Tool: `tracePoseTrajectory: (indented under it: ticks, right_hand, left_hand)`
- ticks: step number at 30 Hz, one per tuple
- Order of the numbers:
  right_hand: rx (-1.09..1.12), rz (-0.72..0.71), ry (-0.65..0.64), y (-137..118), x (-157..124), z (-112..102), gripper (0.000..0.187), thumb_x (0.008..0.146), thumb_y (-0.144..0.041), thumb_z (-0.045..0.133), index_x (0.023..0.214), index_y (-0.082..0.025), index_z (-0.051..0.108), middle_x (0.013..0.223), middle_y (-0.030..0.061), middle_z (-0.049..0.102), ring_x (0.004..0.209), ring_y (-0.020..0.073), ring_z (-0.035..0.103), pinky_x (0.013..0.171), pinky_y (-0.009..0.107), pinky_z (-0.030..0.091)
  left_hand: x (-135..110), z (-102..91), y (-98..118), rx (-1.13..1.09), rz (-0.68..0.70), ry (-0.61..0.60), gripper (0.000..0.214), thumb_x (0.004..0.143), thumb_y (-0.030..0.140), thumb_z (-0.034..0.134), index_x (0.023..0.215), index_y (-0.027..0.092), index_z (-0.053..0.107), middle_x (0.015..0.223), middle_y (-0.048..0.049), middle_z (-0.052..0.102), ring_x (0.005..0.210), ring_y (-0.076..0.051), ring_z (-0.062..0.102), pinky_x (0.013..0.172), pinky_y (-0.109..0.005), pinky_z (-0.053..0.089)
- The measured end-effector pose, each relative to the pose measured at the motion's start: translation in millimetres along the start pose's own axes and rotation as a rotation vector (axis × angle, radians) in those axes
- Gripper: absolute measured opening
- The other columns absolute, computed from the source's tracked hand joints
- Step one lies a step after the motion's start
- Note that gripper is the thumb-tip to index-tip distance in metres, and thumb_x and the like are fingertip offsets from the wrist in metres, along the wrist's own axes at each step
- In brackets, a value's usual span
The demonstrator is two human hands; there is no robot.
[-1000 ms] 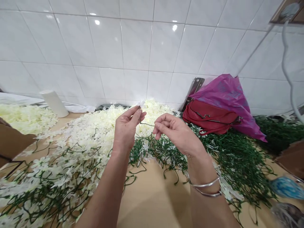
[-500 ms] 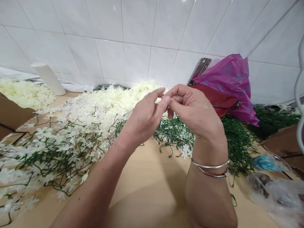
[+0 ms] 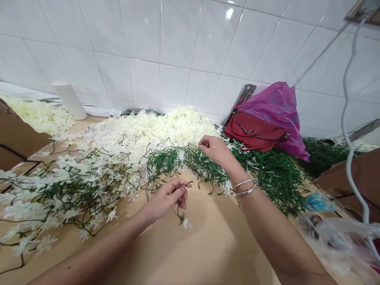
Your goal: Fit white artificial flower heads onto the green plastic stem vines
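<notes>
My left hand (image 3: 169, 194) is closed, thumb and fingers pinching a thin green stem low over the table. From that stem a white artificial flower (image 3: 186, 224) hangs beneath the fingers. Farther back, my right hand (image 3: 214, 148), with silver bangles at the wrist, is pinched closed at the border between the cream-white flower heads (image 3: 166, 126) and the green stems (image 3: 166, 160). What its fingertips hold, if anything, is too small to make out. Finished-looking white flowers on green stems (image 3: 97, 178) lie heaped to the left of my left hand.
A red bag (image 3: 255, 130) and a purple plastic bag (image 3: 276, 103) lean against the tiled wall. More green stems (image 3: 276, 178) spread at right, beside clear plastic bags (image 3: 335, 237) and a white cable (image 3: 346, 118). A white roll (image 3: 69, 101) and cardboard box (image 3: 20, 134) stand left.
My hands were together in the middle and have separated. The left came down nearer me with the stem and flower now visible; the right moved to the flower and stem piles. The view shifted slightly.
</notes>
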State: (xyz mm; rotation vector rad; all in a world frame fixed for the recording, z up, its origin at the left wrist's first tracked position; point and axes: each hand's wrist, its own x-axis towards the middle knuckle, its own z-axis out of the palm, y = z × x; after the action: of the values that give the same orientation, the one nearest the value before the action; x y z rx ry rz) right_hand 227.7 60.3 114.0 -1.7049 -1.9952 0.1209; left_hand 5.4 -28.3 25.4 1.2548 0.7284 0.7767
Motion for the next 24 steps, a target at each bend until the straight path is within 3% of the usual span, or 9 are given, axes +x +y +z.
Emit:
tracePoseTrajectory:
  ticks: [4,8,16,20,24]
  right_hand:
    - [-0.098,0.004,-0.023,9,12,9,0.015,0.09,-0.013,0.061,0.09,-0.019,0.075,0.089,0.0071,0.078,0.08,0.0199,0.066,0.072,0.031,0.043]
    - [-0.196,0.011,-0.05,12,34,11,0.019,0.089,-0.009,0.06,0.093,-0.019,0.076,0.097,0.0096,0.08,0.09,0.0232,0.068,0.077,0.032,0.043]
    - [-0.289,-0.009,-0.184,6,58,2,0.017,0.086,-0.006,0.063,0.091,-0.016,0.076,0.094,0.0108,0.078,0.088,0.0234,0.067,0.072,0.031,0.042]
    - [-0.216,-0.133,-0.365,7,42,-20,0.015,0.083,-0.008,0.07,0.089,-0.02,0.076,0.083,0.001,0.073,0.076,0.0165,0.065,0.069,0.025,0.044]
    - [-0.256,-0.406,-0.438,20,23,-19,0.028,0.084,0.0,0.064,0.096,-0.02,0.079,0.099,0.006,0.072,0.085,0.0182,0.065,0.076,0.027,0.043]
  left_hand:
    - [8,-0.4,-21,0.061,0.097,0.027,0.041,0.096,0.058,0.063,0.102,0.018,0.065,0.065,0.005,0.05,0.054,-0.011,0.051,0.056,-0.024,0.04]
    - [7,-3.4,-26,0.068,0.133,0.029,0.044,0.099,0.062,0.059,0.098,0.018,0.064,0.064,0.0059,0.044,0.052,-0.01,0.044,0.054,-0.025,0.034]
    - [9,-7.7,-24,-0.018,0.137,0.053,0.043,0.098,0.06,0.061,0.09,0.018,0.06,0.068,0.0034,0.054,0.059,-0.011,0.051,0.062,-0.025,0.041]
    - [10,-10.2,-26,-0.02,0.156,0.077,0.039,0.101,0.055,0.06,0.09,0.018,0.061,0.069,0.0033,0.056,0.063,-0.01,0.052,0.067,-0.025,0.043]
    - [11,-9.7,-27,-0.069,0.167,0.063,0.038,0.1,0.053,0.063,0.087,0.017,0.062,0.076,0.0012,0.06,0.067,-0.01,0.057,0.068,-0.025,0.046]
